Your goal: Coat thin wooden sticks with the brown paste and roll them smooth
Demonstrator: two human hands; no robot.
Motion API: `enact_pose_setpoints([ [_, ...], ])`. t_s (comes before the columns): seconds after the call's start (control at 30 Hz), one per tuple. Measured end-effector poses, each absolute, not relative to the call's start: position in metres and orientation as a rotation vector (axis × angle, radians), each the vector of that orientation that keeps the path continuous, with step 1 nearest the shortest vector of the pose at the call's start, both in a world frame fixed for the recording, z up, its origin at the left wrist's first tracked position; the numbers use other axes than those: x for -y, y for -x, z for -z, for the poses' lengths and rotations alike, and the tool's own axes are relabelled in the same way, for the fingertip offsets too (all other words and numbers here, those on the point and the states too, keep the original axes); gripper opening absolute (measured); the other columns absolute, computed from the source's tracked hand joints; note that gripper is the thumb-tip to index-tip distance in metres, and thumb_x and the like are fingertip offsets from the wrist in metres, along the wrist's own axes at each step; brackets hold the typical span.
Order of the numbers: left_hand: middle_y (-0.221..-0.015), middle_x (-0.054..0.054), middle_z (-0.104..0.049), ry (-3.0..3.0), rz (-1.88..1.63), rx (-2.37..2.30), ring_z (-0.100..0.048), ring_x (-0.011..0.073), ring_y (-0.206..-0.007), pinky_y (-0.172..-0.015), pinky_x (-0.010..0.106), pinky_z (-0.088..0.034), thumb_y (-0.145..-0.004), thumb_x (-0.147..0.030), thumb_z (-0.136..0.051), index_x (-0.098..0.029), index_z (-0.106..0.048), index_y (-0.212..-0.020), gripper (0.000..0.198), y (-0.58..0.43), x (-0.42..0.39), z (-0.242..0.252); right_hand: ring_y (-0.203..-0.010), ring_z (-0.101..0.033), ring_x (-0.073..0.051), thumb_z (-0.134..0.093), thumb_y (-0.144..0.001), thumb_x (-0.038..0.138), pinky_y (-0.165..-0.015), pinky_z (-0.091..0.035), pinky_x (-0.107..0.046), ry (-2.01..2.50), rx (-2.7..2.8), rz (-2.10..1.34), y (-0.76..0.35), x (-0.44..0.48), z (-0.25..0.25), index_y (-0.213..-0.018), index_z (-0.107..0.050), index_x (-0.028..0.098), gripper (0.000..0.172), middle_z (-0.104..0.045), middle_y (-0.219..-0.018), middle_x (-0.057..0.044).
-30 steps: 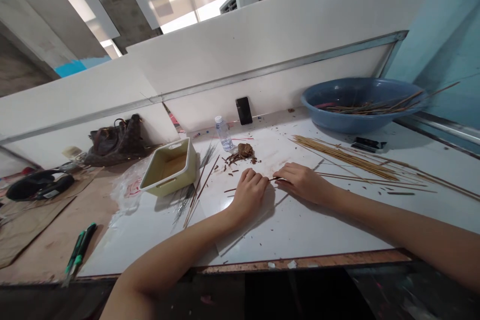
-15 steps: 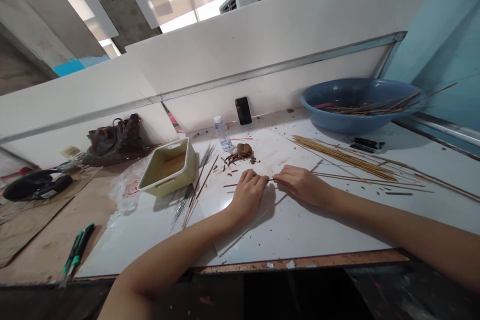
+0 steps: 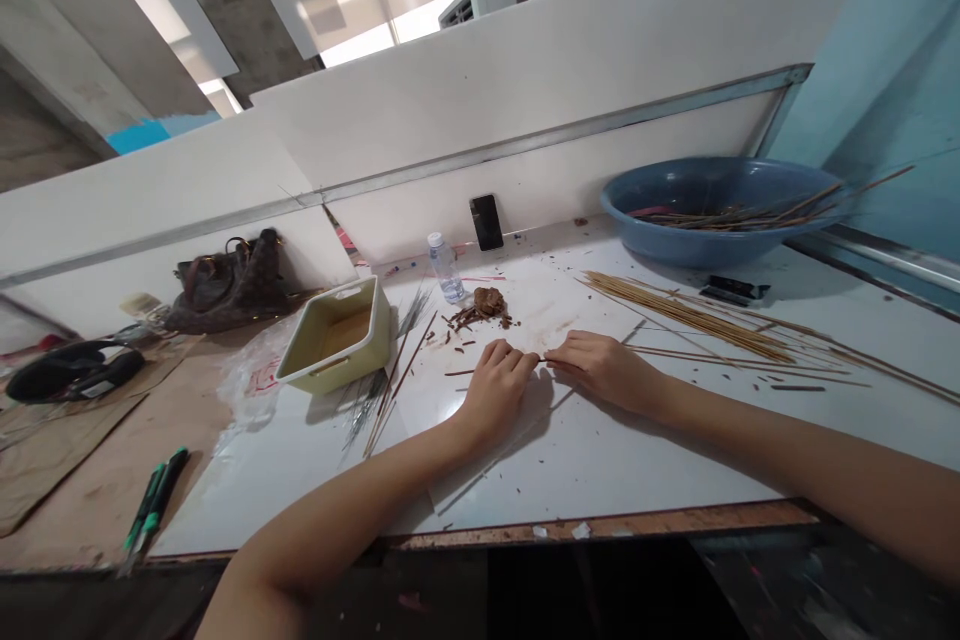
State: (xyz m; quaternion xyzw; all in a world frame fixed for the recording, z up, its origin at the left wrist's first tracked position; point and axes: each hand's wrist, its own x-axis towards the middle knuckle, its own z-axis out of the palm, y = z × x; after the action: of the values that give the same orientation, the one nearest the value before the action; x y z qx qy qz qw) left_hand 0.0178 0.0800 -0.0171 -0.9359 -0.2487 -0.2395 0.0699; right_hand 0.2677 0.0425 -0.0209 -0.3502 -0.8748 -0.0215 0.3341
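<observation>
Both my hands rest on the white table [image 3: 600,460], fingertips almost meeting. My left hand [image 3: 496,388] is curled, fingers pressed on a thin dark stick [image 3: 459,372] that pokes out to its left. My right hand [image 3: 600,365] lies knuckles up, fingers closed on the same stick's other end. A lump of brown material [image 3: 489,300] with several dark scraps around it sits just beyond my hands. A long bundle of bamboo sticks [image 3: 697,315] lies to the right.
A blue basin [image 3: 712,210] holding sticks stands at the back right. A pale yellow tray [image 3: 339,335], a small water bottle [image 3: 446,267] and a phone [image 3: 487,221] against the partition lie behind. Green-handled tools [image 3: 154,505] lie front left, a brown bag [image 3: 232,282] further back.
Both hands have shifted slightly along the stick; the left hand's stick end now pokes out a little further left. Otherwise the scene is the same.
</observation>
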Motion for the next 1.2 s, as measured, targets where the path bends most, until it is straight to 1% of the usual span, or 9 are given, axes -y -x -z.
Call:
enact_pose_setpoints([
  [0.2,-0.098,0.008,-0.075,2.810,0.720,0.739,-0.064,0.0294,-0.099,-0.096,0.047,-0.056,-0.107,-0.011,-0.058,-0.020,-0.071,-0.116,0.017,-0.0190,-0.0804,0.0186,-0.087,-0.073,-0.026,-0.057,-0.116,0.026,-0.078,-0.059,-0.039,0.914,2.279,0.046,-0.2706,-0.0433,0.0210,-0.121,-0.077,0.019,0.022,-0.081,-0.094,-0.007],
  [0.4,-0.097,0.009,-0.075,2.797,0.741,0.776,-0.066,0.0299,-0.097,-0.093,0.047,-0.057,-0.106,-0.009,-0.056,-0.018,-0.069,-0.125,0.024,-0.0198,-0.0807,0.0188,-0.094,-0.075,-0.028,-0.062,-0.115,0.032,-0.082,-0.061,-0.043,0.896,2.253,0.098,-0.2691,-0.0479,0.0226,-0.133,-0.075,0.019,0.026,-0.083,-0.104,-0.010],
  [0.5,-0.096,0.008,-0.075,2.796,0.765,0.767,-0.066,0.0292,-0.096,-0.096,0.048,-0.057,-0.109,-0.011,-0.054,-0.018,-0.069,-0.122,0.021,-0.0211,-0.0805,0.0189,-0.093,-0.074,-0.028,-0.061,-0.114,0.025,-0.082,-0.060,-0.042,0.913,2.222,0.089,-0.2693,-0.0472,0.0217,-0.124,-0.076,0.019,0.019,-0.082,-0.102,-0.010],
  [0.6,-0.095,0.007,-0.074,2.778,0.789,0.778,-0.066,0.0283,-0.096,-0.099,0.048,-0.056,-0.113,-0.014,-0.052,-0.019,-0.070,-0.118,0.019,-0.0222,-0.0811,0.0201,-0.090,-0.073,-0.027,-0.061,-0.112,0.019,-0.084,-0.058,-0.043,0.943,2.241,0.100,-0.2702,-0.0460,0.0203,-0.120,-0.077,0.019,0.017,-0.082,-0.101,-0.009],
  [0.73,-0.096,0.007,-0.074,2.774,0.796,0.777,-0.066,0.0283,-0.098,-0.100,0.048,-0.055,-0.114,-0.018,-0.055,-0.021,-0.072,-0.116,0.016,-0.0217,-0.0821,0.0215,-0.089,-0.074,-0.027,-0.061,-0.113,0.021,-0.084,-0.056,-0.043,0.948,2.268,0.114,-0.2716,-0.0452,0.0194,-0.121,-0.077,0.019,0.018,-0.083,-0.100,-0.009],
  [0.9,-0.096,0.007,-0.074,2.795,0.809,0.757,-0.065,0.0281,-0.096,-0.098,0.047,-0.056,-0.111,-0.016,-0.057,-0.021,-0.072,-0.116,0.017,-0.0197,-0.0825,0.0215,-0.088,-0.073,-0.026,-0.058,-0.115,0.024,-0.082,-0.056,-0.042,0.947,2.286,0.115,-0.2710,-0.0448,0.0197,-0.122,-0.077,0.018,0.021,-0.081,-0.096,-0.009],
  [0.97,-0.096,0.007,-0.075,2.787,0.816,0.759,-0.065,0.0282,-0.097,-0.100,0.048,-0.055,-0.111,-0.014,-0.055,-0.021,-0.072,-0.116,0.019,-0.0195,-0.0825,0.0214,-0.087,-0.073,-0.027,-0.056,-0.116,0.024,-0.082,-0.056,-0.043,0.938,2.291,0.142,-0.2703,-0.0455,0.0205,-0.123,-0.077,0.017,0.023,-0.081,-0.094,-0.009],
  [1.07,-0.095,0.007,-0.075,2.781,0.809,0.757,-0.066,0.0282,-0.097,-0.104,0.049,-0.055,-0.111,-0.013,-0.055,-0.020,-0.073,-0.117,0.021,-0.0197,-0.0821,0.0210,-0.088,-0.074,-0.028,-0.055,-0.116,0.025,-0.084,-0.057,-0.044,0.924,2.287,0.180,-0.2701,-0.0477,0.0221,-0.128,-0.076,0.017,0.025,-0.082,-0.098,-0.010],
  [1.2,-0.095,0.007,-0.074,2.777,0.800,0.755,-0.066,0.0285,-0.097,-0.100,0.047,-0.056,-0.110,-0.013,-0.055,-0.021,-0.072,-0.115,0.020,-0.0203,-0.0815,0.0199,-0.093,-0.076,-0.029,-0.059,-0.116,0.031,-0.085,-0.058,-0.046,0.909,2.268,0.176,-0.2706,-0.0495,0.0234,-0.132,-0.075,0.018,0.027,-0.084,-0.106,-0.012],
])
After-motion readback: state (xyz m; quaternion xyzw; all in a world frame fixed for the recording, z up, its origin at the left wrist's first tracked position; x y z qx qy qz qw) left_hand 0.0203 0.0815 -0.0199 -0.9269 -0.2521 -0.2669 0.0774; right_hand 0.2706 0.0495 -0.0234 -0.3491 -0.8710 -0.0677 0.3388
